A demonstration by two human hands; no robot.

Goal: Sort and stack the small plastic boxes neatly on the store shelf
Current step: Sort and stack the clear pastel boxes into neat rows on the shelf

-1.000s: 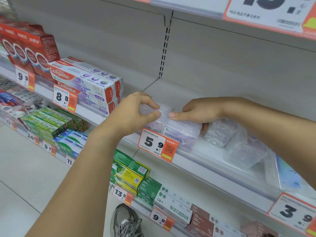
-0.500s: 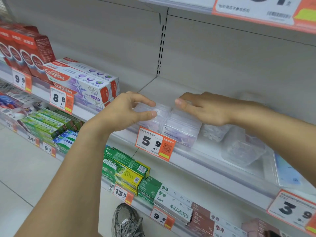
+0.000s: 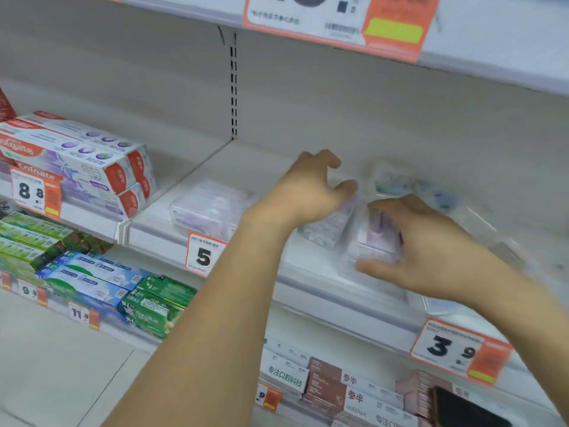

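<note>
Clear box [image 3: 374, 238] with purple contents, centre-right of frame, long axis running toward the shelf [image 3: 323, 291] back; right hand [image 3: 431, 251] curls round it; left hand [image 3: 311, 192] fingers curled, grip unclear.

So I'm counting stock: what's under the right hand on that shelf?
A small clear plastic box with purple contents sits under the right hand, fingers curled over it. Its right part is covered by the hand, and the picture is blurred.

Left hand [image 3: 311, 192]: forearm stretched forward, fingers loosely curled, thumb and forefinger apart.
Right hand [image 3: 421, 251]: just right of the left, palm down, fingers curved, thumb spread toward the body.
</note>
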